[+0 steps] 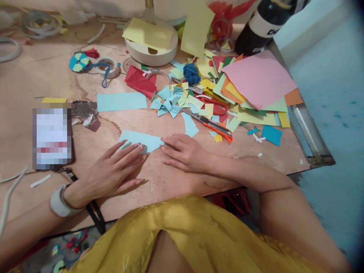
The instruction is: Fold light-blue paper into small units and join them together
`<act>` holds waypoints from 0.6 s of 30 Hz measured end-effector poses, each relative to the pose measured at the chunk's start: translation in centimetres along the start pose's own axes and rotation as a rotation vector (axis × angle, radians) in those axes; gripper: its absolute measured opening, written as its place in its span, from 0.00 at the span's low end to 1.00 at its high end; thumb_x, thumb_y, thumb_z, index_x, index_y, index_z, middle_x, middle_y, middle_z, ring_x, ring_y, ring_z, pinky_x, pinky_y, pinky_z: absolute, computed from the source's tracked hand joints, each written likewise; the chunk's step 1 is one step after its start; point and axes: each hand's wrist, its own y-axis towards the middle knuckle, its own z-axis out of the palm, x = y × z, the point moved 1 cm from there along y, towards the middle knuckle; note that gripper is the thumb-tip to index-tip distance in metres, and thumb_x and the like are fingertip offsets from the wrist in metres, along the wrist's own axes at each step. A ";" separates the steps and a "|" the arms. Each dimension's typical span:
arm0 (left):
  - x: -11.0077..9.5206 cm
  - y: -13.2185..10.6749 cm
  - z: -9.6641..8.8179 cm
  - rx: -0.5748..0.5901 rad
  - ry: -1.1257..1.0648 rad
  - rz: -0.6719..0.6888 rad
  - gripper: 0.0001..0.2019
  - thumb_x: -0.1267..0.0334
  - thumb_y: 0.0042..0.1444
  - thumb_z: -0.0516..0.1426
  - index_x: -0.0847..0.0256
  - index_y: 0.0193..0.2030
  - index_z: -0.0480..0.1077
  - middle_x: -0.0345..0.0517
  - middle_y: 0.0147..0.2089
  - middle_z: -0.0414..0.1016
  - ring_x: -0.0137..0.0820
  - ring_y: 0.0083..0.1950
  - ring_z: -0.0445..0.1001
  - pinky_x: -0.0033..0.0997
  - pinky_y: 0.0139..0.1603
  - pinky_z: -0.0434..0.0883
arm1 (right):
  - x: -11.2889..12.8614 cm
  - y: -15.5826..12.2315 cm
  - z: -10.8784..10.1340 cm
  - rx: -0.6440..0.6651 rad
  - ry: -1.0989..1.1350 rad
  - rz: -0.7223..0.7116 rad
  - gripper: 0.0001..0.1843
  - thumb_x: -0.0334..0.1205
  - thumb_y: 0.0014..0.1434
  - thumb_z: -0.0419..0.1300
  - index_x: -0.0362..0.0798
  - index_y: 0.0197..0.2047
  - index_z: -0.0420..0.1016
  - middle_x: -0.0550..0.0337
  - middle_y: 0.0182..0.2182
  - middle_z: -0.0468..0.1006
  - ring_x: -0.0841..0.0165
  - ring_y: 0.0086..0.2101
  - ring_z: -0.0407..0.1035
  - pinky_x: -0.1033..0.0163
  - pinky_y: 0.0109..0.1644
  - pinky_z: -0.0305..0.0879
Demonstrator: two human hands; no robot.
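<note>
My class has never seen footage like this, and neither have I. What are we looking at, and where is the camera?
No machine here: a person works with two bare hands. The single picture comes from a camera worn on the head, looking forward and down. On the light brown wooden table are a pink paper sheet, a ball of dark blue yarn, a slim metal craft knife and small coloured paper scraps. The left hand is palm down, fingers over a light blue paper strip; the right hand touches the strip's right end with its fingers.
</note>
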 end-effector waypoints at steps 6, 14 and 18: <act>-0.5 1.2 0.0 -0.022 0.098 -0.197 0.28 0.60 0.71 0.58 0.63 0.75 0.61 0.63 0.74 0.68 0.53 0.74 0.69 0.58 0.77 0.61 | 3.6 -0.5 -1.5 0.156 0.525 -0.223 0.23 0.49 0.74 0.59 0.45 0.64 0.76 0.43 0.67 0.75 0.63 0.64 0.72 0.55 0.66 0.72; -2.2 1.5 2.1 0.030 -0.083 -0.016 0.32 0.47 0.75 0.51 0.69 0.76 0.60 0.62 0.78 0.63 0.48 0.79 0.61 0.53 0.83 0.46 | -1.1 0.4 -1.3 -0.313 0.130 0.258 0.22 0.50 0.69 0.65 0.49 0.61 0.77 0.43 0.59 0.79 0.53 0.60 0.73 0.41 0.66 0.70; -0.3 1.4 2.2 0.045 -0.137 0.039 0.29 0.50 0.75 0.53 0.60 0.77 0.60 0.56 0.78 0.62 0.43 0.79 0.61 0.53 0.83 0.47 | -3.1 0.9 -0.2 -0.211 0.059 0.319 0.28 0.59 0.64 0.67 0.48 0.58 0.75 0.39 0.65 0.73 0.46 0.67 0.64 0.35 0.70 0.63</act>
